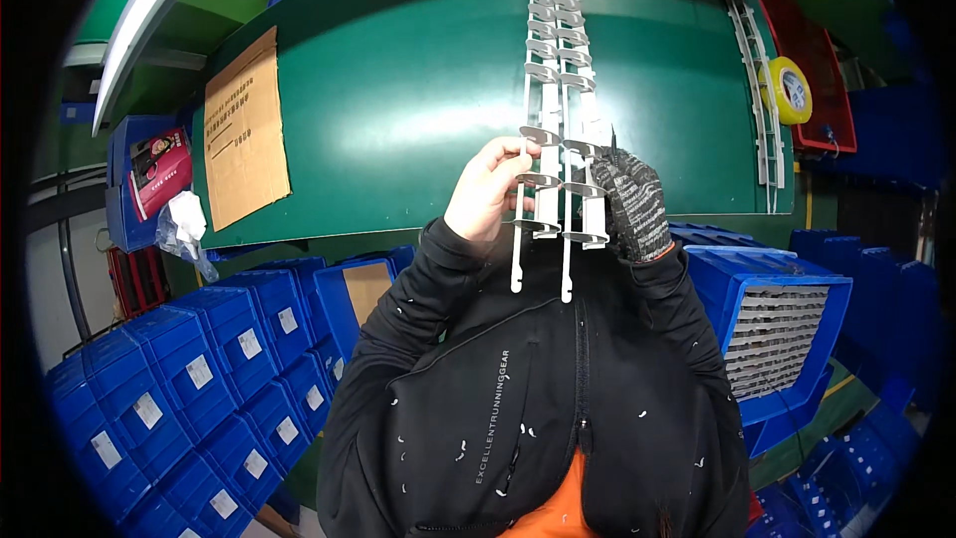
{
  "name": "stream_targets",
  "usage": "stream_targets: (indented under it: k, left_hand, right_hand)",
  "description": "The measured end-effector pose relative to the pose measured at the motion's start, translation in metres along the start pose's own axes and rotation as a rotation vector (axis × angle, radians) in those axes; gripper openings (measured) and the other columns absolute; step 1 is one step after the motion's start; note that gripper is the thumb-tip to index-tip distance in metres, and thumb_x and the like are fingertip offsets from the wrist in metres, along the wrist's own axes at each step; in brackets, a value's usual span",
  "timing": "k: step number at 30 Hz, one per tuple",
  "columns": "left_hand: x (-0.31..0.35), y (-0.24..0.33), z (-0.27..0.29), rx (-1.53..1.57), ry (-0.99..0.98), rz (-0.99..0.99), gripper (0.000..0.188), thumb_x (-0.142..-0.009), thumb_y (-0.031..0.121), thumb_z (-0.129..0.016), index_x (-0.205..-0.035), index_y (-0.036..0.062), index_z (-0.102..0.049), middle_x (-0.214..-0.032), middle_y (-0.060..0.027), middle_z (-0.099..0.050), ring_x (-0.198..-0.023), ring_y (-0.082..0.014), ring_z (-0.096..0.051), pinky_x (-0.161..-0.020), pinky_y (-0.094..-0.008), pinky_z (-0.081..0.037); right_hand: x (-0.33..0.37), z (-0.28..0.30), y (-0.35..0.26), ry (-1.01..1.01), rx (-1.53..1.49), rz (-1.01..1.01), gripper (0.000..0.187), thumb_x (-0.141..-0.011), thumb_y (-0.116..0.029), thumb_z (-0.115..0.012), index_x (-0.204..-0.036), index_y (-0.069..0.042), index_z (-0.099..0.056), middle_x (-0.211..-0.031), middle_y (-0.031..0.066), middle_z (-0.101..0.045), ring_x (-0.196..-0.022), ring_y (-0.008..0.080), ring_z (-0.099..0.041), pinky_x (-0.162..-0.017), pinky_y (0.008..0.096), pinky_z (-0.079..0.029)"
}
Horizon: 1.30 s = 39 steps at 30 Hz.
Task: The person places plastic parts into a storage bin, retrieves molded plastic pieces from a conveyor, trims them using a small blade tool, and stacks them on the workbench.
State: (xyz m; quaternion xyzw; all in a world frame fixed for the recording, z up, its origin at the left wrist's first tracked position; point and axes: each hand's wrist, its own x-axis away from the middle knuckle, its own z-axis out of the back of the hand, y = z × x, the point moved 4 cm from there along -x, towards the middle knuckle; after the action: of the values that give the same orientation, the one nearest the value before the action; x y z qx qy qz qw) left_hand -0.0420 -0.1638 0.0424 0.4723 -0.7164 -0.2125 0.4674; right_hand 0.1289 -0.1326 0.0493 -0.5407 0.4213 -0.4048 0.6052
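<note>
Two long, light-grey slotted strips with several rounded metal tabs lie side by side, pointing away from me over the green table. Their near ends stick out past the table's front edge, each with a thin rod ending in a notched tip. My bare left hand pinches the left strip near a tab, thumb and fingers closed on it. On the other side my right hand, in a grey-black knitted glove, is closed against the edge of the right strip. Some of its fingers are hidden behind the strip.
The green table carries a cardboard sheet with handwriting at left. At right lie another slotted strip, a yellow tape roll and a red tray. Blue crates are stacked at left; a blue bin of grey parts stands at right.
</note>
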Motion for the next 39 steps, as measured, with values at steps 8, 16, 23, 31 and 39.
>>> stream_targets:
  k: [8,16,23,31,39]
  left_hand:
    - [0.0,-0.009,-0.008,0.015,-0.046,-0.01,0.022,-0.086,0.017,-0.048,-0.104,0.0046,-0.05,-0.102,-0.0067,-0.053,-0.084,-0.0139,-0.056,-0.06,-0.0267,-0.051]
    - [0.0,-0.007,-0.013,-0.002,-0.04,-0.021,0.021,-0.086,0.016,-0.047,-0.103,0.0033,-0.05,-0.104,-0.0075,-0.052,-0.085,-0.0148,-0.056,-0.059,-0.0266,-0.052]
    - [-0.002,-0.009,-0.015,0.038,-0.057,-0.022,0.021,-0.086,0.015,-0.048,-0.103,0.0033,-0.05,-0.103,-0.0074,-0.053,-0.084,-0.0147,-0.056,-0.059,-0.0264,-0.052]
    - [-0.013,-0.003,-0.014,-0.066,-0.043,-0.001,0.022,-0.086,0.017,-0.049,-0.104,0.0038,-0.05,-0.101,-0.0049,-0.053,-0.085,-0.0127,-0.055,-0.063,-0.0274,-0.05]
    - [-0.032,-0.005,0.047,-0.452,0.228,-0.457,0.051,-0.082,0.017,-0.053,-0.126,0.0006,-0.033,-0.124,-0.0149,-0.039,-0.107,-0.0226,-0.048,-0.086,-0.0325,-0.041]
  right_hand:
    - [0.005,0.007,-0.005,0.016,0.042,0.035,0.017,-0.084,-0.013,-0.053,-0.091,0.001,-0.058,-0.077,0.0059,-0.062,-0.066,0.0098,-0.056,-0.058,0.023,-0.045]
    - [0.004,0.009,-0.002,0.019,-0.126,-0.186,0.015,-0.085,-0.012,-0.052,-0.091,0.0,-0.058,-0.075,0.0049,-0.061,-0.066,0.009,-0.055,-0.058,0.0218,-0.044]
    - [0.004,0.011,0.007,0.024,-0.208,-0.303,0.017,-0.084,-0.014,-0.053,-0.09,0.0,-0.058,-0.076,0.0046,-0.061,-0.066,0.0086,-0.054,-0.058,0.0217,-0.044]
    - [-0.005,0.023,0.008,0.055,-0.161,-0.296,0.015,-0.082,-0.009,-0.054,-0.091,0.002,-0.057,-0.079,0.0043,-0.06,-0.068,0.0083,-0.054,-0.06,0.0216,-0.044]
    - [0.025,0.086,0.011,-0.29,0.023,-0.376,0.026,-0.079,-0.003,-0.049,-0.104,0.002,-0.055,-0.072,-0.0008,-0.057,-0.059,0.0047,-0.049,-0.05,0.0194,-0.041]
